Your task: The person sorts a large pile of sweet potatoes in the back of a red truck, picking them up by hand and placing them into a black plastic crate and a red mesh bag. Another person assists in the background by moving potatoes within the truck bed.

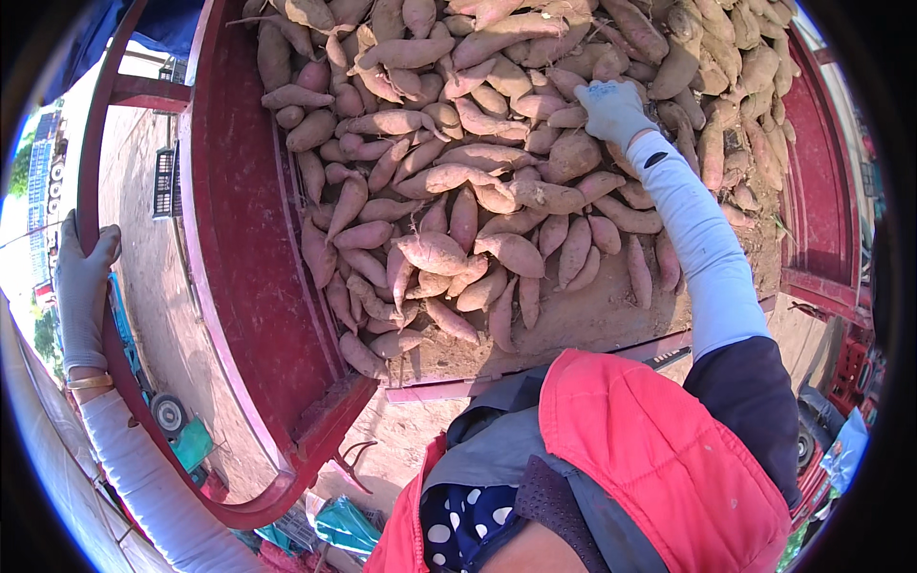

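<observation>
A large heap of sweet potatoes (494,172), dusty and pinkish-brown, lies on the bed of a red metal cart or truck. My right hand (612,111), in a pale work glove, reaches into the upper right of the heap. Its fingertips touch the tubers there; whether they grip one is hidden. Away to the left, my gloved left hand (84,279) is wrapped around a curved red metal rail (89,165), thumb on one side and fingers on the other. Close to my body, the tubers thin out over the soil-covered cart floor (573,315).
The red side wall (243,236) bounds the heap on the left, another red wall (824,165) on the right. A low metal edge (458,390) runs before my body. Beyond the left wall are a black plastic crate (167,183) and a small wheel (169,415).
</observation>
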